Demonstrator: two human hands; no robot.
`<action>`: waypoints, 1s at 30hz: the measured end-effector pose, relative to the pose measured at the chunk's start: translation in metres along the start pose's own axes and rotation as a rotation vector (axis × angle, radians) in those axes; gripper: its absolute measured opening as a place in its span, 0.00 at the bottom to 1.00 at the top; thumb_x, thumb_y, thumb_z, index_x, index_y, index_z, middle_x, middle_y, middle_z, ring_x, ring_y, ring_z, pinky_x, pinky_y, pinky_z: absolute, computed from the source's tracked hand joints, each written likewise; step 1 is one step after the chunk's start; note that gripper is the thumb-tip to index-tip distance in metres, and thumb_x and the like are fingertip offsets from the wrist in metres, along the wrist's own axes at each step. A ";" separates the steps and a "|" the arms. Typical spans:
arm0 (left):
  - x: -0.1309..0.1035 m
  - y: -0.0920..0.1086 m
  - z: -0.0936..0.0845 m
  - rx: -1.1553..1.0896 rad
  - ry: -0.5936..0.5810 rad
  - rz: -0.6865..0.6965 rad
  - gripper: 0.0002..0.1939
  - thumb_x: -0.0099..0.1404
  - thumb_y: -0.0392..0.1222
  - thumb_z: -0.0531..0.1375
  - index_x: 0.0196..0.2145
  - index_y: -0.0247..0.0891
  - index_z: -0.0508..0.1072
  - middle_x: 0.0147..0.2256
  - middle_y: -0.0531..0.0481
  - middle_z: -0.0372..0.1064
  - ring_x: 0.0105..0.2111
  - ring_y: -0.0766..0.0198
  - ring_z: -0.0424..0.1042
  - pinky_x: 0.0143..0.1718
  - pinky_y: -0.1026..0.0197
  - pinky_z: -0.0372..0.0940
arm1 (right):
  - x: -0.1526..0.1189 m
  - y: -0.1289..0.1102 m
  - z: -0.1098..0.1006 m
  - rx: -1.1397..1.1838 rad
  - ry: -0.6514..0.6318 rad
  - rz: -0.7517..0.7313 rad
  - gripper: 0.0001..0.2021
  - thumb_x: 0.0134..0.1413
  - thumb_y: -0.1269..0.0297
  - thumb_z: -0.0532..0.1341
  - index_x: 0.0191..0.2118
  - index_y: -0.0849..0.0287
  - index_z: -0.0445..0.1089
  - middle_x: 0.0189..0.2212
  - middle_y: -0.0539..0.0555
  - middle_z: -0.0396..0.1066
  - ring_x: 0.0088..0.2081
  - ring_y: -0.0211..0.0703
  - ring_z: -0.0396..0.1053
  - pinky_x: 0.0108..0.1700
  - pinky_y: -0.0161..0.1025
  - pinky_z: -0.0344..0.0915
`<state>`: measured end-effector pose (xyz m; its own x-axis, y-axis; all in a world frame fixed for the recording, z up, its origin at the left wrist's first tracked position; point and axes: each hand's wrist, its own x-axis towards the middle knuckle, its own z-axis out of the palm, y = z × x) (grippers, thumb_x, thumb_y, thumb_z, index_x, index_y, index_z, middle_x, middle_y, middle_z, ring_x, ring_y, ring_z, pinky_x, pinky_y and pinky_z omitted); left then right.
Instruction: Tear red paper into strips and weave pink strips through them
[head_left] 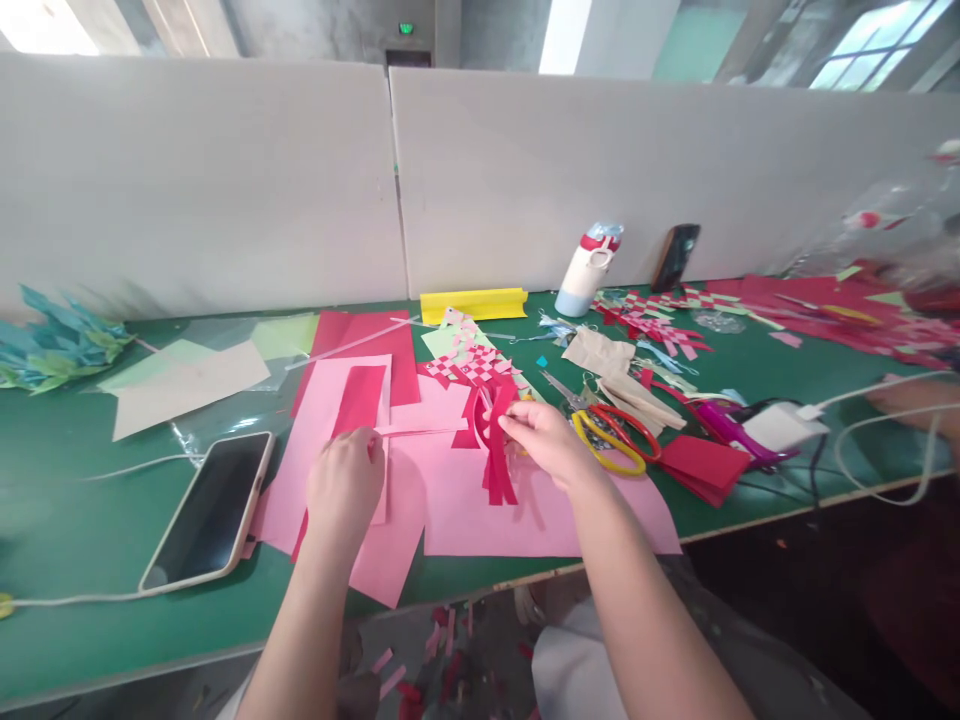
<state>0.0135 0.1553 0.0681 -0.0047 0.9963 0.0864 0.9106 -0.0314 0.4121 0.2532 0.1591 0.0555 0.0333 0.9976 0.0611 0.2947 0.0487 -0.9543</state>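
My left hand [343, 478] is closed, its fingertips on the end of a thin pink paper strip [426, 431] that runs right across the pink sheets. My right hand [546, 440] is bent in a pinch at a bunch of red paper strips [498, 470], which hang down over a pink sheet [465, 525]. Just behind the strips lie red-and-pink woven paper pieces [480, 365]. Beside my right wrist rest scissors with yellow and orange handles [616, 440]. Near my left hand is a stack of pink and red paper [330, 390].
A phone [210, 515] with a cable lies at the left, teal paper leaves [56, 340] behind it. Toward the back stand a yellow folded piece [474, 305], a bottle [587, 275] and another phone [675, 258]. A white charger [784, 428] and another person's hand [919, 398] are at the right.
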 end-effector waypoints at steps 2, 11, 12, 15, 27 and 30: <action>0.002 -0.005 0.004 0.075 0.056 0.069 0.21 0.65 0.40 0.46 0.49 0.32 0.71 0.49 0.34 0.69 0.52 0.42 0.63 0.50 0.46 0.57 | 0.003 0.001 -0.001 0.011 -0.028 0.056 0.08 0.48 0.61 0.60 0.27 0.62 0.69 0.24 0.51 0.71 0.26 0.40 0.68 0.28 0.36 0.64; 0.006 -0.006 0.023 0.318 0.001 0.239 0.20 0.66 0.39 0.49 0.53 0.37 0.69 0.46 0.40 0.73 0.49 0.46 0.66 0.53 0.45 0.52 | -0.004 -0.011 0.036 -0.235 -0.128 0.152 0.19 0.49 0.69 0.61 0.50 0.61 0.69 0.34 0.56 0.77 0.30 0.42 0.74 0.33 0.36 0.66; 0.006 -0.005 0.021 0.336 -0.013 0.242 0.19 0.65 0.40 0.50 0.51 0.37 0.70 0.45 0.39 0.74 0.47 0.47 0.67 0.53 0.46 0.52 | -0.008 -0.014 0.040 -0.300 -0.148 0.111 0.17 0.51 0.69 0.60 0.49 0.60 0.70 0.34 0.55 0.77 0.30 0.41 0.74 0.34 0.36 0.66; 0.007 -0.001 0.014 0.376 -0.068 0.247 0.16 0.65 0.41 0.51 0.45 0.37 0.74 0.40 0.40 0.75 0.43 0.48 0.70 0.50 0.47 0.54 | -0.016 -0.021 0.047 -0.528 -0.180 -0.004 0.08 0.52 0.68 0.60 0.38 0.59 0.75 0.34 0.55 0.77 0.37 0.45 0.74 0.37 0.35 0.64; 0.017 0.003 0.009 0.348 -0.126 0.179 0.18 0.64 0.45 0.49 0.38 0.35 0.75 0.31 0.37 0.76 0.34 0.48 0.74 0.39 0.50 0.59 | -0.011 -0.003 0.044 -1.068 0.133 -0.092 0.08 0.54 0.63 0.61 0.33 0.63 0.74 0.35 0.63 0.70 0.42 0.56 0.67 0.43 0.45 0.61; 0.015 0.002 0.008 0.249 -0.120 0.151 0.17 0.62 0.46 0.51 0.38 0.36 0.76 0.31 0.39 0.76 0.33 0.48 0.74 0.39 0.50 0.60 | -0.007 -0.002 0.043 -1.018 0.143 -0.096 0.07 0.55 0.68 0.58 0.31 0.63 0.74 0.34 0.63 0.71 0.41 0.54 0.67 0.42 0.45 0.61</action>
<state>0.0187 0.1711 0.0632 0.1736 0.9847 0.0160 0.9706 -0.1738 0.1664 0.2111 0.1541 0.0440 0.0602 0.9733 0.2216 0.9687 -0.0034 -0.2483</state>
